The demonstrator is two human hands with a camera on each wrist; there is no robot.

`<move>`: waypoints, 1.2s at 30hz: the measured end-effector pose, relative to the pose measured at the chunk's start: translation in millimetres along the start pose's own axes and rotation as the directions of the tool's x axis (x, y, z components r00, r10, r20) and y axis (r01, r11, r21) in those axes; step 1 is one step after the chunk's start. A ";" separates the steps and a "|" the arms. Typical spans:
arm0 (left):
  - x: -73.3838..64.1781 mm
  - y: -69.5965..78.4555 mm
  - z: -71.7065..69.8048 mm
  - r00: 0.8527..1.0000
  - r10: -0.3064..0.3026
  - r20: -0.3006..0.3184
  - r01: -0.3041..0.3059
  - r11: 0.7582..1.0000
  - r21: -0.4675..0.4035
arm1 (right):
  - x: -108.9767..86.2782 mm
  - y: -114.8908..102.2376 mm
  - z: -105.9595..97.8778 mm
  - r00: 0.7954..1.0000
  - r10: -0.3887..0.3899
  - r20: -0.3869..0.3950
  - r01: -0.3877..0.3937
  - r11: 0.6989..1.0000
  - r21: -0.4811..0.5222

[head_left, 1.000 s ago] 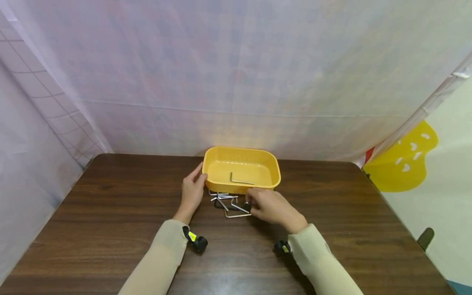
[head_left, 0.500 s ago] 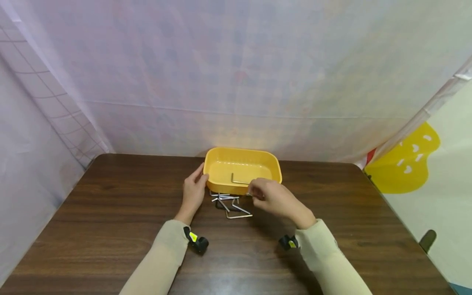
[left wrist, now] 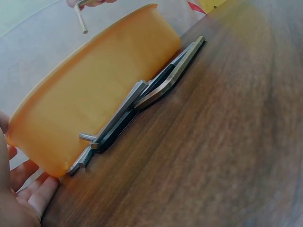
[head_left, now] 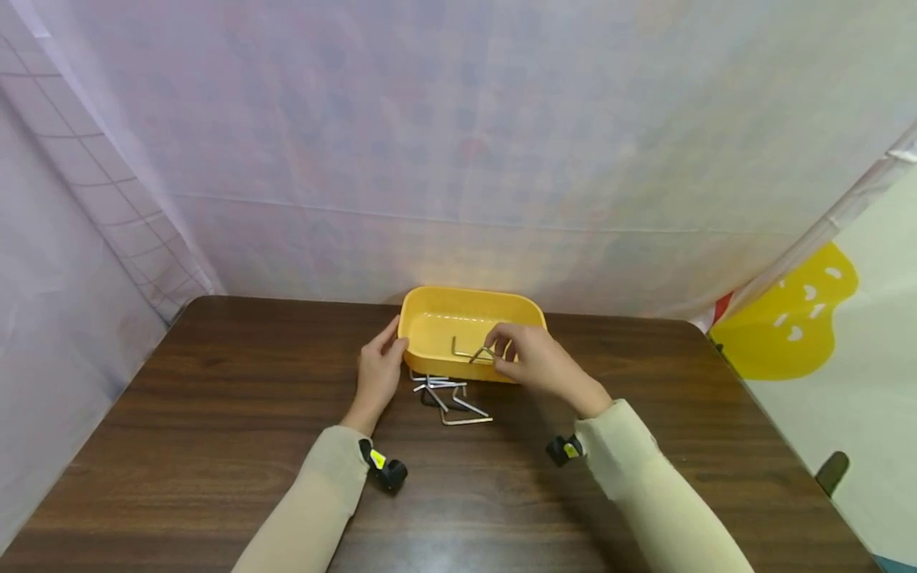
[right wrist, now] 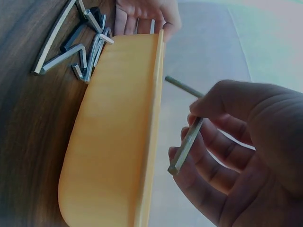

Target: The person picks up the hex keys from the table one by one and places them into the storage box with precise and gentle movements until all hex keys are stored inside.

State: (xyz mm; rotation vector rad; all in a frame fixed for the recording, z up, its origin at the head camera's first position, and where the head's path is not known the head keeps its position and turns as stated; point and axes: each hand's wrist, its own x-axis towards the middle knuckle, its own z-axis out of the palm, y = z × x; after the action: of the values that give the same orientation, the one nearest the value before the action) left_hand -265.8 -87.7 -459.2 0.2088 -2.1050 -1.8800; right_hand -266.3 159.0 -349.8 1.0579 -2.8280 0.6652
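Note:
My right hand pinches an L-shaped hex key between thumb and index finger. It hangs over the front rim of the yellow plastic bin, both its arms showing in the right wrist view. At the bin's left end, my left hand holds on with its thumb at the rim and fingers against the outer wall. Inside the bin lies another hex key. Several more silver hex keys lie in a loose pile against the bin's front, on top of a dark piece.
The bin stands near the back edge of the dark wooden table, with a pale curtain right behind it. A yellow decorated shape shows beyond the table's right side.
My right hand has lifted a hex key from the pile up over the bin's front rim. The left hand stays at the bin's left end.

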 end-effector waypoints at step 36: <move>-2.4 -0.3 4.1 1.000 0.004 -0.018 -0.003 1.000 0.014 | 71.3 49.8 19.7 0.977 0.187 0.105 -0.189 0.982 0.008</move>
State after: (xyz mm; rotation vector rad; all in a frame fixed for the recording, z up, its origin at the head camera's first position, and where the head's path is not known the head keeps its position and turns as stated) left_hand -264.9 -83.2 -460.1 0.2246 -2.1060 -1.8546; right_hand -350.5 140.6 -372.7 0.8579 -3.0452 0.6684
